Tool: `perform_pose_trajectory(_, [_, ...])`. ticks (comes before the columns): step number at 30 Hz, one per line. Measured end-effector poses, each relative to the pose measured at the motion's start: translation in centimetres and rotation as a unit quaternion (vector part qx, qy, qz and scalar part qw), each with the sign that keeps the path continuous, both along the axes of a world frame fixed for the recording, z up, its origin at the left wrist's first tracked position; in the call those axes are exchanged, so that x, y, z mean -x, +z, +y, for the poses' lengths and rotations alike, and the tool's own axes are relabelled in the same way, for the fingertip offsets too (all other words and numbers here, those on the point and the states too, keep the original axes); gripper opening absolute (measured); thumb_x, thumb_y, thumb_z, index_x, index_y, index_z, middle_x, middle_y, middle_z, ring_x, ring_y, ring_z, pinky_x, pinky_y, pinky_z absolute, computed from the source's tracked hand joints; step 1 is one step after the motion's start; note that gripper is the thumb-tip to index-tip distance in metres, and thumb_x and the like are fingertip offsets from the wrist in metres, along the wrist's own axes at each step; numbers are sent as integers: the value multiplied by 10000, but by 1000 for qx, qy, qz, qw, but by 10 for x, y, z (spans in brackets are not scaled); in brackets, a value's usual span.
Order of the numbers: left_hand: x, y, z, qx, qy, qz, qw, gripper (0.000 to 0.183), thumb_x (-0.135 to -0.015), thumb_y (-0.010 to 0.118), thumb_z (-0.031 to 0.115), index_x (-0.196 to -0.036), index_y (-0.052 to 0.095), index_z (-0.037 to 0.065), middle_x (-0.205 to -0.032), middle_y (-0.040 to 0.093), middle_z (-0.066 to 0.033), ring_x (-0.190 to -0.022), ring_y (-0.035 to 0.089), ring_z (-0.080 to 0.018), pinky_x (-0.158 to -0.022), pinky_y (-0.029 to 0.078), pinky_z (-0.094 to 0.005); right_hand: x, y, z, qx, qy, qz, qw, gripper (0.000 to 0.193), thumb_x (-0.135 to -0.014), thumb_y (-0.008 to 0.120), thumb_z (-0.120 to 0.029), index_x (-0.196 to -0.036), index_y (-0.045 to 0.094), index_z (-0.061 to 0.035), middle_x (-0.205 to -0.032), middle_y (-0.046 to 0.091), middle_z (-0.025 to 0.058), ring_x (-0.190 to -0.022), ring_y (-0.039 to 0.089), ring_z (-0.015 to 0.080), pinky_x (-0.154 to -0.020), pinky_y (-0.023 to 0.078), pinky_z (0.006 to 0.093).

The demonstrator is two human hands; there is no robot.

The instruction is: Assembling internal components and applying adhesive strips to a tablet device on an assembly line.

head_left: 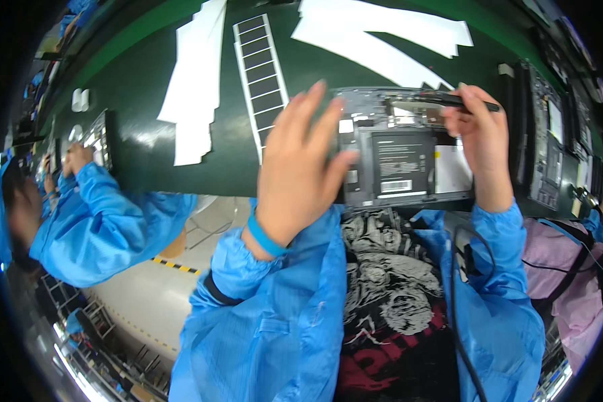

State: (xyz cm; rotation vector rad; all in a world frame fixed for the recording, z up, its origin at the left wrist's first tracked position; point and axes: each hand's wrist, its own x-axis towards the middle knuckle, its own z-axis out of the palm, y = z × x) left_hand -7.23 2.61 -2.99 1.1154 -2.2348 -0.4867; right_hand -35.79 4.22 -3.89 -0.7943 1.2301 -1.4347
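An opened laptop-like chassis (362,189) lies in front of me at the table's near edge, its inside facing up. A black labelled battery (402,161) sits in its middle, with a silver-white panel (453,171) to the right. My left hand (300,164) is open at the chassis's left edge, fingers stretched out and the thumb over the rim; whether it touches is unclear. My right hand (481,130) pinches a slim black pen-shaped tool (455,100) above the far right corner. The tool points left over the chassis, and its exact kind cannot be made out.
Beyond my left hand lies a strip of black labels (258,63) on white backing. White paper strips (197,80) are left of it, and more white sheets (375,40) lie at the back. Several similar chassis (543,141) stand at the right. A co-worker's blue sleeve (114,228) is at left.
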Motion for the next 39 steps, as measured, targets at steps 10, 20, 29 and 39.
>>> perform_pose_trajectory(10, [-94, -57, 32, -50, 43, -17, 998, 376, -779, 734, 64, -1152, 692, 89, -1311, 617, -69, -1272, 535, -296, -1075, 368, -475, -148, 7, 18, 72, 208, 304, 927, 122, -870, 662, -79, -814, 633, 25, -703, 657, 108, -628, 650, 138, -586, 508, 278])
perform_pose_trajectory(20, [-93, -59, 40, 28, -5, -108, 994, 395, -806, 738, 219, -1196, 682, 193, -1396, 535, -84, -1331, 445, -360, -1074, 353, -543, -159, -4, 16, 35, 191, 343, 919, 135, -853, 676, -91, -806, 646, 32, -688, 672, 125, -576, 659, 156, -553, 515, 279])
perform_pose_trajectory(29, [-94, -63, 41, 38, -14, -127, 991, 409, -826, 720, 326, -1210, 670, 192, -1411, 504, -98, -1333, 418, -367, -1093, 330, -555, -162, -1, 15, -2, 209, 378, 902, 128, -849, 680, -93, -815, 669, 29, -714, 689, 125, -561, 653, 152, -537, 506, 274])
perform_pose_trajectory(39, [-96, -61, 42, 32, -17, -135, 990, 433, -806, 734, 313, -1213, 668, 182, -1442, 487, -88, -1355, 407, -364, -1103, 313, -559, -171, -11, 30, 44, 164, 319, 932, 195, -837, 664, -5, -1026, 707, 13, -803, 715, 108, -668, 662, 96, -591, 519, 226])
